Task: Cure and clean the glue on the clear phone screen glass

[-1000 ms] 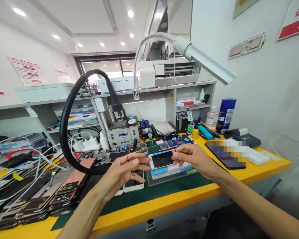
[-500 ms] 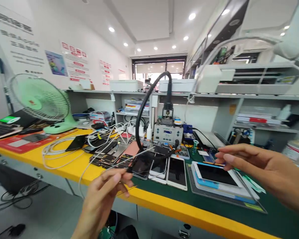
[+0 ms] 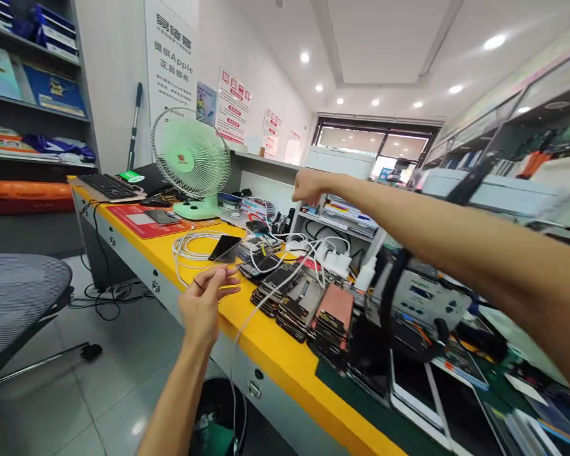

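Note:
My left hand (image 3: 206,303) is low in front of the yellow bench (image 3: 270,358), fingers pinched on a thin dark wire (image 3: 218,271) that loops over them and runs up to the right. My right hand (image 3: 308,185) is stretched far out over the bench with its fingers curled closed, close to the shelf with stacked papers (image 3: 349,214). What those fingers hold, if anything, does not show. Under my right arm lie stacks of phone screens (image 3: 304,304) and a tangle of white cables (image 3: 197,244).
A green table fan (image 3: 190,158) stands at the bench's far left, with a keyboard (image 3: 105,185) and a red mat (image 3: 142,223) beyond it. A grey rework station (image 3: 422,297) sits at right. A mesh chair (image 3: 14,304) is on the floor left; a bin (image 3: 218,415) stands under the bench.
My view has swung far left along the bench. My right hand has left the white phone on the pad and reached out toward the shelf. My left hand still pinches the wire.

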{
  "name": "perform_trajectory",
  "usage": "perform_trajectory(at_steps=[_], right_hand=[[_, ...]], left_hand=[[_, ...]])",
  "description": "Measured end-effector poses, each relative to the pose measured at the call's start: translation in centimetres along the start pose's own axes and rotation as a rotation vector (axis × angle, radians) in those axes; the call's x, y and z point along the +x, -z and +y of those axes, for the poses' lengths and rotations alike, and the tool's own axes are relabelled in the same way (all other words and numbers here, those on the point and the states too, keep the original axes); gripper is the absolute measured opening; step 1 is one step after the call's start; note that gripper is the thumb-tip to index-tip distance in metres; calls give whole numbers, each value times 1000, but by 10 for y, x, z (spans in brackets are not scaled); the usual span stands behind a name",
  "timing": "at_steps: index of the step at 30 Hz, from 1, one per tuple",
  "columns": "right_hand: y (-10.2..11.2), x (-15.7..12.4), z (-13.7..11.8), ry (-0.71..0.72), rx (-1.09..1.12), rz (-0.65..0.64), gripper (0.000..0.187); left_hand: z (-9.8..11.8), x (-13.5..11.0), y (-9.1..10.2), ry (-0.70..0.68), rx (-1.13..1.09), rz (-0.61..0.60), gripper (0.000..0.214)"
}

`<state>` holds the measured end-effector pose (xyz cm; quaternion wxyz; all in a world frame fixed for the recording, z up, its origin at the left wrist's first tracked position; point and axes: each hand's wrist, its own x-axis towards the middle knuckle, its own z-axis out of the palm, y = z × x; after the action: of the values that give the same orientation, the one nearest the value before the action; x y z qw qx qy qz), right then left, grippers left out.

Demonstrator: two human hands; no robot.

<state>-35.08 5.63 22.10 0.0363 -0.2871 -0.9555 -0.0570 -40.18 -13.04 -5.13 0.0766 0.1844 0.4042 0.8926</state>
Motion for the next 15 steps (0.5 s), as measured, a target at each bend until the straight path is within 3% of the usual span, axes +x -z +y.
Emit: perform_trajectory(at_steps=[3, 7, 11, 15], right_hand=[[-21, 77, -13, -24, -106, -13, 37], [-62, 150, -12, -58, -240, 15, 39], [-99, 189, 5, -115, -310, -48, 38], [-117, 201, 14, -72, -313, -58, 36]], left_hand=[[-22, 27, 2, -16, 20, 83, 25], [-31, 32, 9, -16, 117, 95, 22], [-30, 30, 16, 12, 176, 98, 19], [-32, 32, 18, 56, 192, 111, 17]])
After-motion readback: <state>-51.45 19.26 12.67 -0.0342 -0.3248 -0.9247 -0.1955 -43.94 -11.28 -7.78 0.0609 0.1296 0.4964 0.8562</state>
